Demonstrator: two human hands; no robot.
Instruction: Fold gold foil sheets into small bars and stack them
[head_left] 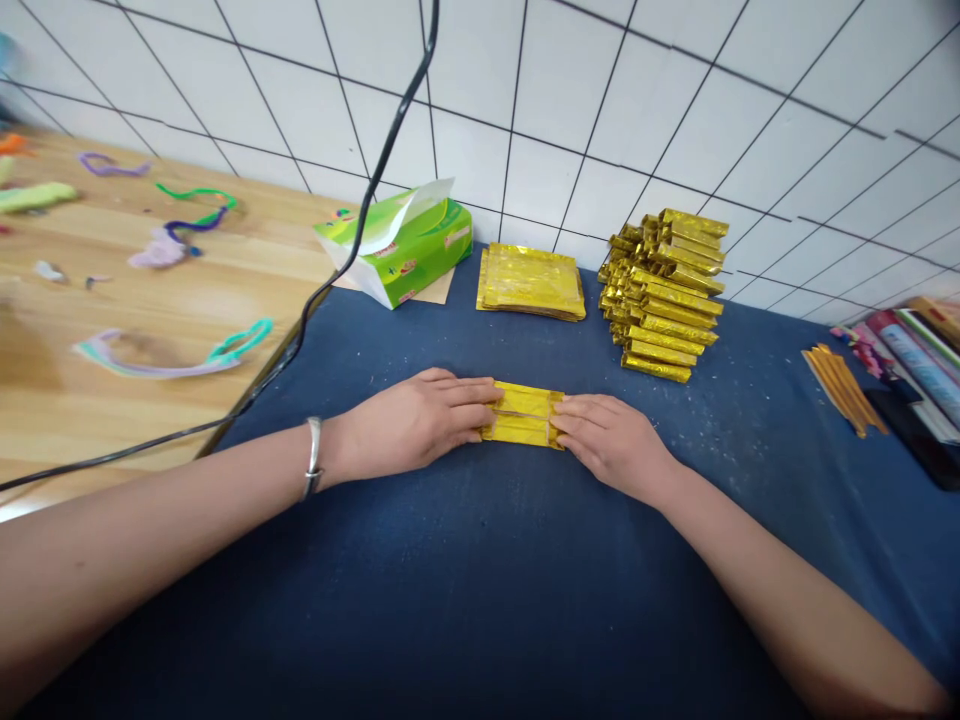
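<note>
Both hands' grips, the left hand's [411,425] and the right hand's [619,445], are pinching opposite ends of the folded gold sheet [525,402] flat on the blue tabletop [480,580], and uneven finger pressure is risking skewed creases or a torn edge.

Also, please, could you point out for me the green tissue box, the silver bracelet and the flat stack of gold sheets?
Green tissue box [424,252]: head view, on its printed front side.
Silver bracelet [313,458]: head view, on its band.
Flat stack of gold sheets [534,282]: head view, on the top sheet.
</note>
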